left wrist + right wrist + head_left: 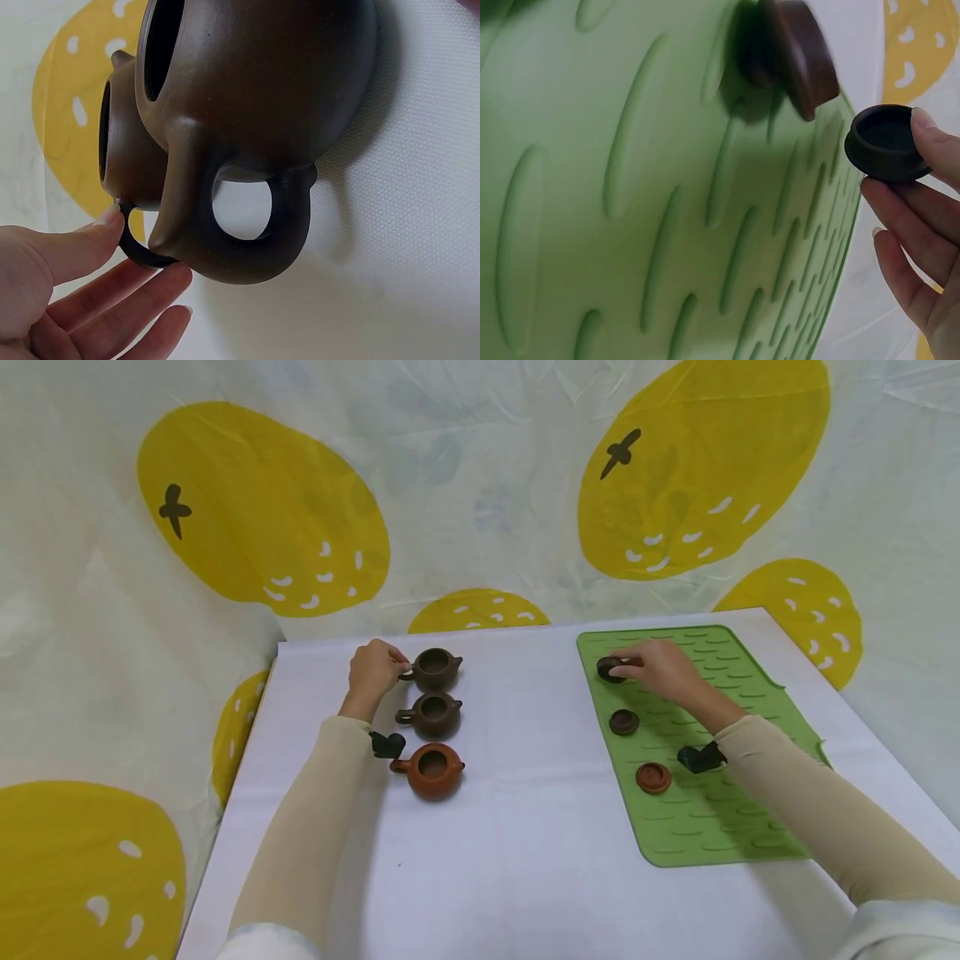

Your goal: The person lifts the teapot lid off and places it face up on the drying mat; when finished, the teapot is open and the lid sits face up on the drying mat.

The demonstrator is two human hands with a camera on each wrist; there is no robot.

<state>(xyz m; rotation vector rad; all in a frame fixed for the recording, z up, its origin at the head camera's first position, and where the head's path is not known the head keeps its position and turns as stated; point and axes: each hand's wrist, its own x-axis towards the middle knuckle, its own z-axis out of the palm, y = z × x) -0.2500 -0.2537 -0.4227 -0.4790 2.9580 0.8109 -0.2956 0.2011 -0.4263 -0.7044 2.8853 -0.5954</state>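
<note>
Three small lidless teapots stand in a column on the left: a dark far teapot (436, 669), a brown middle teapot (437, 716) and a reddish-orange teapot (435, 772) nearest me. My left hand (375, 670) pinches the far teapot's handle (140, 253) between thumb and fingers; the middle teapot's handle (289, 225) partly covers it in the left wrist view. Over the green mat, my right hand (660, 670) pinches a dark round lid (885, 144) by its edge, its hollow underside showing. Below it lie a brown lid (624, 722) and a reddish lid (654, 777).
The ridged green mat (675, 835) covers the right part of the white-covered table (517, 860). A white cloth with yellow fruit prints (480, 485) hangs behind the table. Dark wrist cameras sit on both wrists.
</note>
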